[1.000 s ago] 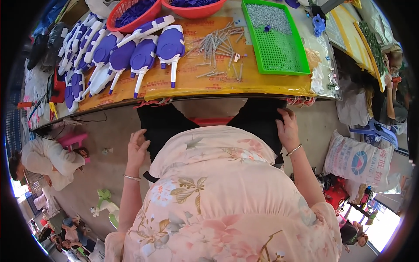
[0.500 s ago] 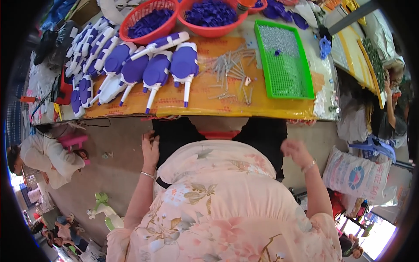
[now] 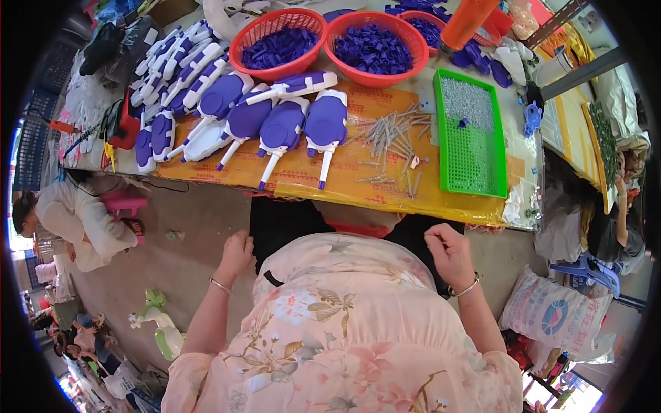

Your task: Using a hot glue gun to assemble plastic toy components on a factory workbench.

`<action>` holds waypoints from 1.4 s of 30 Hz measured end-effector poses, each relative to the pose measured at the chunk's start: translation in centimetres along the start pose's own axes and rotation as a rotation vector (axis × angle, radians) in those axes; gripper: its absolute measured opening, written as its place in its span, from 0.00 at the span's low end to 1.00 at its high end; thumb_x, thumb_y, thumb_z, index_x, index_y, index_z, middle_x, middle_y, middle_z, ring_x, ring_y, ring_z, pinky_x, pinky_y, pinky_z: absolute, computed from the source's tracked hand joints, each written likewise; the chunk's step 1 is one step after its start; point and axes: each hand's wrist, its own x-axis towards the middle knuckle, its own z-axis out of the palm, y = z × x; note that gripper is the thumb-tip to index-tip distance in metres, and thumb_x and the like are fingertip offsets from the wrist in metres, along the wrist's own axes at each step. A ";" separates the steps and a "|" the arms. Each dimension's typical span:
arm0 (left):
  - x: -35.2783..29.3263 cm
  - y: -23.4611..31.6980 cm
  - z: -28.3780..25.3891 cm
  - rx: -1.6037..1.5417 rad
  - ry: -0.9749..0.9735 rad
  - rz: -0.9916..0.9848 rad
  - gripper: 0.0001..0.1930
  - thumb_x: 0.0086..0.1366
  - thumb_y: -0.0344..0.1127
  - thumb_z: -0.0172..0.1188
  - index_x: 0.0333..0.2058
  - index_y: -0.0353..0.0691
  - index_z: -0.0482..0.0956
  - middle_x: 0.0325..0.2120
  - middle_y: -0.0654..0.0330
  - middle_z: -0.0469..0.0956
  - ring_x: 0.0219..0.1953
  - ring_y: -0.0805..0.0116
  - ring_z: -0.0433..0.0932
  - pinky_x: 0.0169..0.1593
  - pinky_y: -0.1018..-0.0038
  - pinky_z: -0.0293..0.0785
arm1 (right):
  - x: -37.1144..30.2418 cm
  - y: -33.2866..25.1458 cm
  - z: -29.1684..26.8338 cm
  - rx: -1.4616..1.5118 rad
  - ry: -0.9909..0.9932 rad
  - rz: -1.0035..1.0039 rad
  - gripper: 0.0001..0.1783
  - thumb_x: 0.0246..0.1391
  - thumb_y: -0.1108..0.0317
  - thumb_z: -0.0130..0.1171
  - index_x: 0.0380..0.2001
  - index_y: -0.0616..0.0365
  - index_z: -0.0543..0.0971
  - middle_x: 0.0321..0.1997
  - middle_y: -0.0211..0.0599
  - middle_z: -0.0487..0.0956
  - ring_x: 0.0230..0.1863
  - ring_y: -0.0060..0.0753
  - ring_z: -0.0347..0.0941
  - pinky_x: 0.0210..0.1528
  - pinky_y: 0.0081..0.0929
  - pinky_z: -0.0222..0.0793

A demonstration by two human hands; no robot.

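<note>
My left hand (image 3: 237,253) is loosely curled beside my black-clad left thigh (image 3: 282,219), below the table's front edge. Over my other thigh, my right hand (image 3: 451,256) is held up with its fingers bent into a loose fist. Nothing shows in either hand. On the table ahead lie several purple-and-white handled devices with round purple bodies, the nearest one a device (image 3: 326,122) with its white stem pointing at me. To its right is a scatter of pale metal pins (image 3: 396,138). A green tray (image 3: 475,187) holding small silvery pieces stands farther right.
Two red baskets (image 3: 237,55) of purple parts stand at the back, near an orange cylinder (image 3: 468,24). A grey metal bar (image 3: 578,74) crosses the right side. A person (image 3: 79,213) sits at the left; a white sack (image 3: 551,313) lies on the floor at right.
My view has shifted, so the table sits lower and farther right. Both hands have gone from spread fingers to curled ones. The things on the table lie as before.
</note>
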 end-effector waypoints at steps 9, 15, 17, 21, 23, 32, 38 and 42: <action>0.1 11.7 -7.2 -0.618 -0.322 -0.003 0.08 0.66 0.32 0.55 0.31 0.33 0.75 0.23 0.65 0.72 0.26 0.81 0.68 0.30 0.82 0.65 | 4.7 -3.5 1.9 0.200 -0.462 -0.028 0.08 0.54 0.71 0.59 0.36 0.64 0.78 0.29 0.40 0.79 0.29 0.33 0.74 0.36 0.24 0.70; 1.3 12.6 -6.2 -0.504 -0.390 0.085 0.09 0.65 0.32 0.57 0.35 0.31 0.78 0.30 0.61 0.73 0.28 0.78 0.70 0.31 0.80 0.66 | 4.4 -0.3 3.3 -0.024 -0.523 -0.120 0.16 0.54 0.65 0.59 0.42 0.65 0.77 0.35 0.47 0.78 0.36 0.42 0.75 0.42 0.31 0.70; 1.9 11.3 -4.1 -0.435 -0.380 0.197 0.09 0.63 0.32 0.58 0.35 0.31 0.78 0.29 0.59 0.73 0.28 0.75 0.71 0.33 0.77 0.68 | 4.0 -0.2 3.6 0.048 -0.570 -0.022 0.13 0.55 0.67 0.58 0.40 0.65 0.78 0.33 0.44 0.77 0.34 0.36 0.74 0.40 0.28 0.69; 2.6 11.6 -2.6 -0.541 -0.423 0.147 0.08 0.61 0.30 0.58 0.35 0.30 0.78 0.26 0.57 0.74 0.28 0.72 0.72 0.34 0.76 0.69 | 2.9 -0.2 3.8 0.136 -0.471 0.121 0.09 0.56 0.70 0.57 0.31 0.67 0.79 0.26 0.38 0.75 0.30 0.26 0.70 0.34 0.22 0.66; 2.6 11.9 -2.2 -0.542 -0.418 0.194 0.07 0.61 0.30 0.57 0.32 0.29 0.76 0.24 0.61 0.73 0.28 0.75 0.70 0.34 0.77 0.68 | 2.2 1.0 4.9 0.176 -0.312 0.026 0.13 0.57 0.67 0.57 0.26 0.67 0.78 0.20 0.39 0.75 0.23 0.24 0.69 0.26 0.24 0.65; 3.6 11.5 0.5 -0.325 0.128 0.390 0.07 0.66 0.29 0.53 0.29 0.33 0.67 0.24 0.50 0.69 0.25 0.56 0.70 0.31 0.68 0.67 | 4.0 2.5 7.2 0.202 -0.358 0.324 0.19 0.61 0.58 0.53 0.38 0.68 0.76 0.28 0.42 0.80 0.27 0.35 0.76 0.34 0.30 0.72; 5.4 8.9 1.6 -0.038 0.364 0.498 0.05 0.64 0.28 0.52 0.37 0.35 0.67 0.34 0.39 0.71 0.35 0.35 0.71 0.37 0.49 0.70 | 3.4 -1.0 6.0 0.294 -0.643 0.091 0.11 0.56 0.68 0.59 0.24 0.66 0.74 0.18 0.30 0.72 0.24 0.19 0.64 0.29 0.24 0.65; 6.1 8.7 3.0 -0.041 0.433 0.509 0.06 0.64 0.29 0.52 0.38 0.35 0.67 0.37 0.38 0.72 0.37 0.35 0.72 0.37 0.50 0.72 | 3.0 -1.6 6.6 0.027 -0.301 -0.024 0.12 0.57 0.70 0.56 0.23 0.62 0.69 0.16 0.41 0.69 0.20 0.31 0.66 0.25 0.33 0.65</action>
